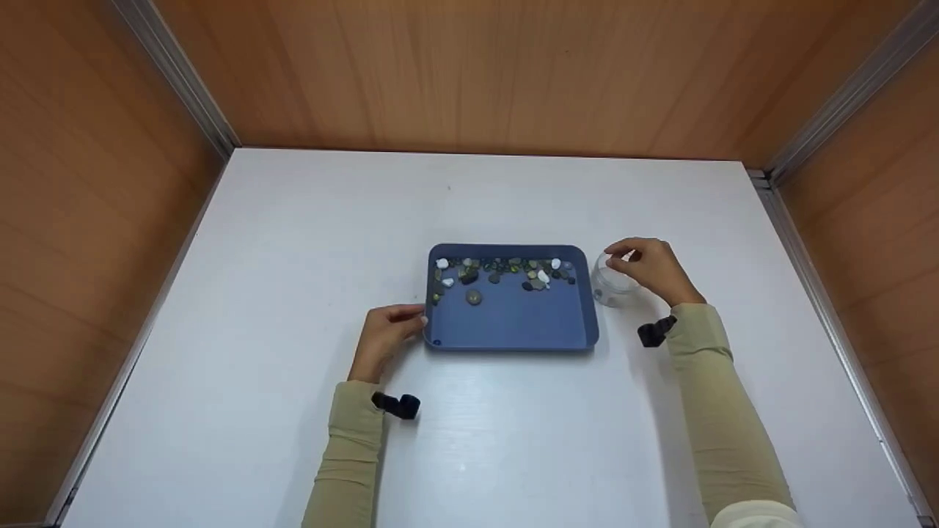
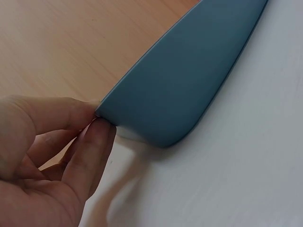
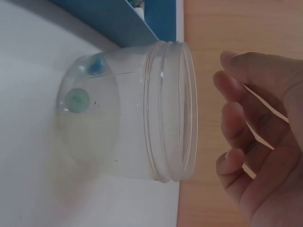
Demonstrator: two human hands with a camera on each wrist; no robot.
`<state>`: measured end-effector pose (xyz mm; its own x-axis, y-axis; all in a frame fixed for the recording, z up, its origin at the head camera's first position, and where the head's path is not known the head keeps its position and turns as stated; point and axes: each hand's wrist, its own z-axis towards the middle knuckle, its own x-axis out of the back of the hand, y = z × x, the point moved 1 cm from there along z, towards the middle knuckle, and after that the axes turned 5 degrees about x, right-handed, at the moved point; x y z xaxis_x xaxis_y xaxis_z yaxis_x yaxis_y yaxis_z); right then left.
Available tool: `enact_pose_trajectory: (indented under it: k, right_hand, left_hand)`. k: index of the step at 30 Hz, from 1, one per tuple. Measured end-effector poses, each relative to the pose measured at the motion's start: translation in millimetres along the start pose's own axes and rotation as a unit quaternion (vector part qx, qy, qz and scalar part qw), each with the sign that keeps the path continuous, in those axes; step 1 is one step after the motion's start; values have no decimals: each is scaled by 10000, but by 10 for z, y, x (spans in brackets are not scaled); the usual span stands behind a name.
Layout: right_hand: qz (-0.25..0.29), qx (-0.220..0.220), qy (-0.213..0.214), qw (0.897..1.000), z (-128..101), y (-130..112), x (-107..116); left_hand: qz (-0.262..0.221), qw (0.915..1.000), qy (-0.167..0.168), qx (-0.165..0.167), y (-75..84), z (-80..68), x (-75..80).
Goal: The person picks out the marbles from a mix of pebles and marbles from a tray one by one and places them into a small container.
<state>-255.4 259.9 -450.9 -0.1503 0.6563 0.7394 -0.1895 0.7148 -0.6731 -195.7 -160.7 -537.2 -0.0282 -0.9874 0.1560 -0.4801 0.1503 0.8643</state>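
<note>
A blue rectangular tray [image 1: 517,319] holds pebbles, mostly along its far side. At its left edge, my left hand [image 1: 383,336] pinches the rim between thumb and fingers; the left wrist view shows the tray's outer wall [image 2: 170,80] beside those fingertips. Just right of the tray stands a clear open-topped jar [image 3: 132,113], upright on the table. Inside it, near the bottom, are a green marble [image 3: 76,100] and a blue marble [image 3: 97,66]. My right hand [image 1: 653,268] is over the jar's mouth, fingers loosely bent and apart from the thumb, with nothing between them.
In the tray are white stones [image 1: 543,277], dark pebbles [image 1: 469,279], a round grey-brown stone [image 1: 474,297] and a small dark marble [image 1: 437,342] in the near left corner. The white table [image 1: 293,242] is bounded by wood-patterned walls [image 1: 469,73].
</note>
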Motion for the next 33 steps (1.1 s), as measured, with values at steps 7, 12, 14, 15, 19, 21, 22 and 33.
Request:
enact_pose_trajectory:
  k: [7, 12, 14, 15, 19, 21, 22, 33]
  right_hand:
    - [-43, 12, -60, 10000, 77, -91, -56]
    - [67, 105, -114, 9999, 127, -143, -103]
    - [98, 108, -136, 9998, 149, -156, -127]
    - [90, 115, -140, 9998, 161, -164, -140]
    - [50, 154, -144, 9998, 207, -196, -189]
    - [56, 188, -148, 9997, 226, -217, -211]
    - [66, 194, -157, 9997, 235, -226, -222]
    - [280, 157, -375, 9988, 332, -334, -364]
  left_hand:
    - [-3, 10000, 1, 26, -7, 9, 10]
    - [-51, 10000, -17, 33, -7, 15, 9]
    - [-78, 10000, -19, 34, -9, 15, 9]
    - [-83, 10000, -21, 36, -10, 13, 10]
    - [-132, 9999, -16, 68, -10, -2, 20]
    - [-139, 9999, -8, 73, -9, -6, 23]
    - [-153, 9999, -2, 73, -8, -5, 22]
    - [-150, 9998, 27, 150, 0, 22, 7]
